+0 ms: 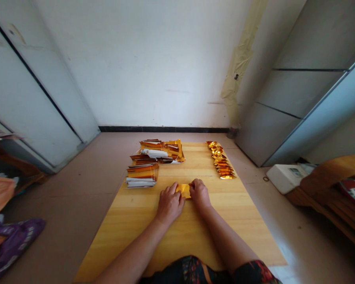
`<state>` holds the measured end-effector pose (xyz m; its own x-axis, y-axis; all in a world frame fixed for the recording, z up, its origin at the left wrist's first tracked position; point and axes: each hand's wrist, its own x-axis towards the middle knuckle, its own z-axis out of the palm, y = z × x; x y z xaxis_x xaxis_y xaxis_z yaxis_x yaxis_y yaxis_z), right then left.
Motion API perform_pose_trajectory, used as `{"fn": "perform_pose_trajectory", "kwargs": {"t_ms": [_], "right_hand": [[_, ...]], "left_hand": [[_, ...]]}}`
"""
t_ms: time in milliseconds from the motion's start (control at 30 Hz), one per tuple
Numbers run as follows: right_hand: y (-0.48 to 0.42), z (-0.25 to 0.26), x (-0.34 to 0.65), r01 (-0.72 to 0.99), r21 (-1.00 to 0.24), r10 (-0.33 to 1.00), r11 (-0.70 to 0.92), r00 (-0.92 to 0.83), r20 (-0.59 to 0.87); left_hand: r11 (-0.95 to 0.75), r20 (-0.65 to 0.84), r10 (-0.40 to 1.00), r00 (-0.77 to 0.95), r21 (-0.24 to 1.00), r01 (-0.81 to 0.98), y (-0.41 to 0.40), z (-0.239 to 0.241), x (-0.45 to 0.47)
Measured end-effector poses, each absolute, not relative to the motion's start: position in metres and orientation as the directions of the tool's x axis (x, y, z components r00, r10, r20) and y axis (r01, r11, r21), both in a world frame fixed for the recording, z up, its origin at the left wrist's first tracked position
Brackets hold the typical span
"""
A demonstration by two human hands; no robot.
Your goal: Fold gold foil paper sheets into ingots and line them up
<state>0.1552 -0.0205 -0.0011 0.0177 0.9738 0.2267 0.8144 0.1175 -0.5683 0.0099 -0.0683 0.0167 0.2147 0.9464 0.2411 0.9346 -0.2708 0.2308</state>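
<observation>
Stacks [143,172] left, seemingly packets [222,163] right, behind sheet [184,190]

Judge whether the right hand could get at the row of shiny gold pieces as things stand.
Probably yes: nothing visible lies between the right hand and the gold row, though it currently touches a gold sheet.

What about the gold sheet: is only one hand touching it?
No, the left hand and the right hand both touch the gold sheet, one at each side.
</observation>
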Motion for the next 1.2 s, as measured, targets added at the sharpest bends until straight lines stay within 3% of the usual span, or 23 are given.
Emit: {"fn": "perform_pose_trajectory", "kwargs": {"t_ms": [500,1000,1200], "right_hand": [[-0.043,-0.002,0.165,0.780,-0.608,0.958,0.149,0.039,0.284],[-0.047,0.001,0.164,0.914,-0.357,0.954,0.195,-0.091,0.287],[-0.048,0.003,0.164,0.904,-0.361,0.945,0.227,-0.115,0.308]], "left_hand": [[-0.301,0.309,0.920,0.242,0.160,0.940,-0.096,0.014,0.013],[-0.265,0.283,0.937,0.203,0.201,0.943,-0.098,0.017,0.015],[-0.378,0.333,0.894,0.300,0.199,0.904,-0.096,0.013,0.015]]}}
